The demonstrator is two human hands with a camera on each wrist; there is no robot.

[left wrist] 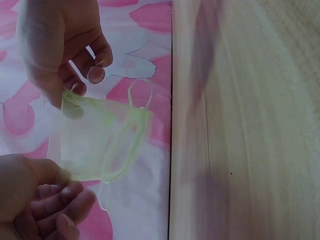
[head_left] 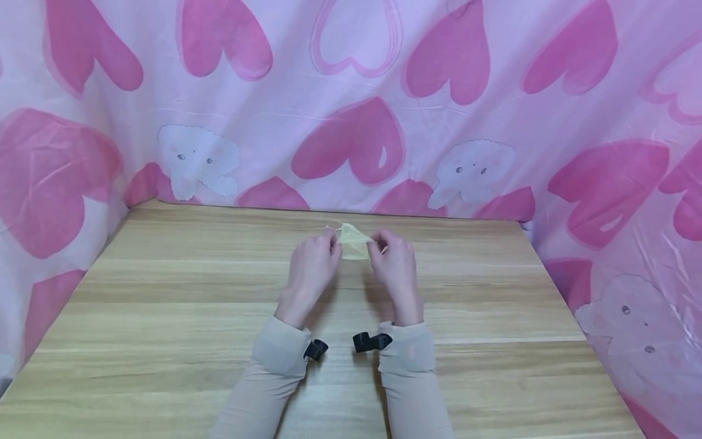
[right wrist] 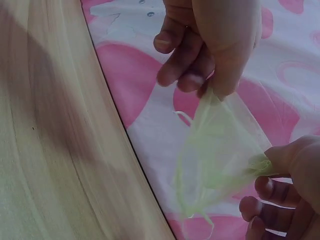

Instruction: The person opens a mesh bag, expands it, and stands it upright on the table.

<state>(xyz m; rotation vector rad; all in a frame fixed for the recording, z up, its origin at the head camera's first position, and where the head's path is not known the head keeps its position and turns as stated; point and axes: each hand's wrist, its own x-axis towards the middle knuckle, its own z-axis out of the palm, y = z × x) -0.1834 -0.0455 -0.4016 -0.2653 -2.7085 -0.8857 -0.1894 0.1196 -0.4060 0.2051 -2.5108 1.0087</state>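
Observation:
A small, sheer pale yellow-green drawstring pouch (head_left: 355,249) is stretched between the two hands above the table. My left hand (head_left: 311,265) pinches one side of it between thumb and fingers. At the opposite side, my right hand (head_left: 396,268) pinches a gathered bit of the fabric. Thin drawstring loops (left wrist: 140,93) stick out from the pouch's edge in both wrist views. The see-through cloth (right wrist: 215,155) hangs in a slanted shape in the right wrist view, its folds overlapping.
The wood-grain table (head_left: 192,317) spreads beneath both arms. A pink curtain (head_left: 280,103) with hearts and white animal figures hangs behind it and along both sides. Black camera mounts (head_left: 316,350) sit at the sleeve cuffs.

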